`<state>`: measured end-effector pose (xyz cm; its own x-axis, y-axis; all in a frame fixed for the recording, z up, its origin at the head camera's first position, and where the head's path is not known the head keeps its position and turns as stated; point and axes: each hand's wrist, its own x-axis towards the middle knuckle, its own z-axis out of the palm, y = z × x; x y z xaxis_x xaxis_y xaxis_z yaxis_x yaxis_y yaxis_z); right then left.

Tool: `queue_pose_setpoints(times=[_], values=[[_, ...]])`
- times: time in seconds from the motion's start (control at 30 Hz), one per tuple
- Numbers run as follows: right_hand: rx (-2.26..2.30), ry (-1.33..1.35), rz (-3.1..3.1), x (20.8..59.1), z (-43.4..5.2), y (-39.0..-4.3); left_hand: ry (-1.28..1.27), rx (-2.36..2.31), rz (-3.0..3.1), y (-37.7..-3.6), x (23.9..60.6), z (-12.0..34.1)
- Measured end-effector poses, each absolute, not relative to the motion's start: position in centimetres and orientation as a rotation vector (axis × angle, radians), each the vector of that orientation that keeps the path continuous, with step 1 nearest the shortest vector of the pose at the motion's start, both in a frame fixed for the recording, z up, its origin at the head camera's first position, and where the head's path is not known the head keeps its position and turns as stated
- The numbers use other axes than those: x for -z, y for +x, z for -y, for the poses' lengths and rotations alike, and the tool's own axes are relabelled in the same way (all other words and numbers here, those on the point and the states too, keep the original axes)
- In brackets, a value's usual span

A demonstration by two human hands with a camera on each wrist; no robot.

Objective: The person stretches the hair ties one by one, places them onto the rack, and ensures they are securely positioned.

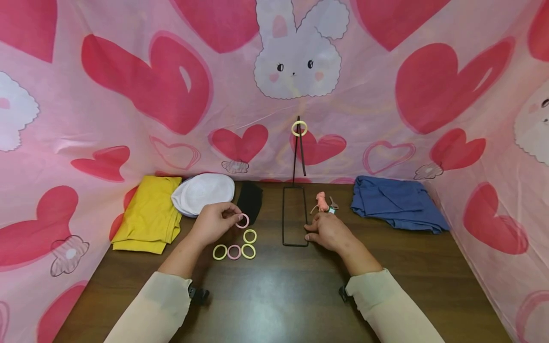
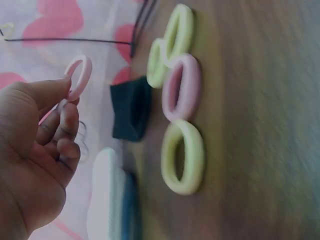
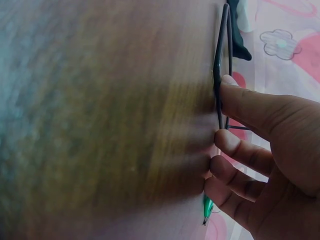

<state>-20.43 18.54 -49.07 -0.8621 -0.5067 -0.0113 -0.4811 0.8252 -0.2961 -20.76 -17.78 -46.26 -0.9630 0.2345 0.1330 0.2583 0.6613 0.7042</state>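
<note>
Pink ring pinched in left grip, right grip loosely open beside wire stand

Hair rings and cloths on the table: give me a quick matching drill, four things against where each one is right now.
Things:
1. pink hair ring
2. yellow hair ring
3. yellow cloth
4. blue cloth

Places:
A. far right of the table
B. hung at the top of the wire stand
C. far left of the table
D. pinched in the left hand

Pairs: 1-D, 2-B, 3-C, 4-A
</note>
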Motion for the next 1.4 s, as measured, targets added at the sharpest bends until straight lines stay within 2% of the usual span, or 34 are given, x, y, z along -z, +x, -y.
queue_pose_setpoints(times=[0.63, 1.4], values=[[0.447, -0.772, -2.895, 48.9, -18.7, -20.5, -0.538, 1.382, 2.623, -20.4, 40.8, 12.6], [0.466, -0.804, -2.914, 49.1, -18.6, -20.6, -0.696, 1.656, 2.389, -18.6, 34.5, 8.7]])
